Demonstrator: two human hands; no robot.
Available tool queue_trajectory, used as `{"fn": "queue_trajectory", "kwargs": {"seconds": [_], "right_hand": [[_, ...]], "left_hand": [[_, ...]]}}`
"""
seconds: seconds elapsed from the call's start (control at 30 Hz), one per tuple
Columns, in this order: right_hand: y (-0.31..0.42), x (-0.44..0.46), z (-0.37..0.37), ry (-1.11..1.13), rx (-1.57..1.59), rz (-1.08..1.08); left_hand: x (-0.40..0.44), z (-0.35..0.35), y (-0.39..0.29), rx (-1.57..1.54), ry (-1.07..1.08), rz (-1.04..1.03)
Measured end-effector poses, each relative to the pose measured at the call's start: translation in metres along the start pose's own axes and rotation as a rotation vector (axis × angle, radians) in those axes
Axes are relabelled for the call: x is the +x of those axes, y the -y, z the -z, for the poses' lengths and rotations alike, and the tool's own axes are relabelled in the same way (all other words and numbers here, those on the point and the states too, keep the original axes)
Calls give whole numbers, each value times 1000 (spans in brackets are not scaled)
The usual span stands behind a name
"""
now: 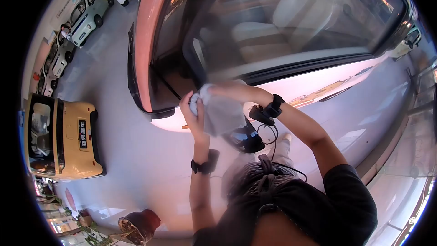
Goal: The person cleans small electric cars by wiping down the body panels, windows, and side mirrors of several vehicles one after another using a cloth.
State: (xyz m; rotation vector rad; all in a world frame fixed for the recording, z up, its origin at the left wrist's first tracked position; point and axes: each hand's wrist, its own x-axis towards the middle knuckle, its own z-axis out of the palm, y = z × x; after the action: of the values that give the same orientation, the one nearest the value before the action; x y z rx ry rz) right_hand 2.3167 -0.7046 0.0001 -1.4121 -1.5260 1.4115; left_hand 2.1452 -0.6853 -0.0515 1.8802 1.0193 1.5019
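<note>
A pale grey-white cloth (223, 117) hangs bunched between my two hands, in front of the pink car's (144, 50) side window. My left hand (193, 111) has its fingers curled round the cloth's left end. My right hand (221, 92) is smeared by motion, but it grips the upper part of the cloth, and its fingertips are not clear. Below the cloth's lower edge shows the car's glossy black side mirror (248, 139), partly covered by the cloth. Through the side window (318, 13), light-coloured seats are visible.
A yellow car (75, 139) stands at the left, with several more cars, including a pale green one (86, 16), further back. A dark red plant pot (141, 225) is at the lower left. Wrist-worn devices and a cable (274, 141) hang near my right forearm. A glass wall runs along the right.
</note>
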Motion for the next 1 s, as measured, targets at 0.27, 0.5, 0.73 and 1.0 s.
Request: {"fn": "queue_trajectory", "kwargs": {"seconds": [0.27,0.5,0.73,1.0], "right_hand": [[-88,24,-15,73,757,130],[-71,5,-28,-46,849,105],[-60,6,-3,-29,522,220],[-2,-40,-16,-209,-357,635]], "left_hand": [[23,-1,-4,-59,203,115],[38,-9,-31,16,450,-131],[31,0,-43,30,450,-240],[-22,19,-33,82,272,-459]]}}
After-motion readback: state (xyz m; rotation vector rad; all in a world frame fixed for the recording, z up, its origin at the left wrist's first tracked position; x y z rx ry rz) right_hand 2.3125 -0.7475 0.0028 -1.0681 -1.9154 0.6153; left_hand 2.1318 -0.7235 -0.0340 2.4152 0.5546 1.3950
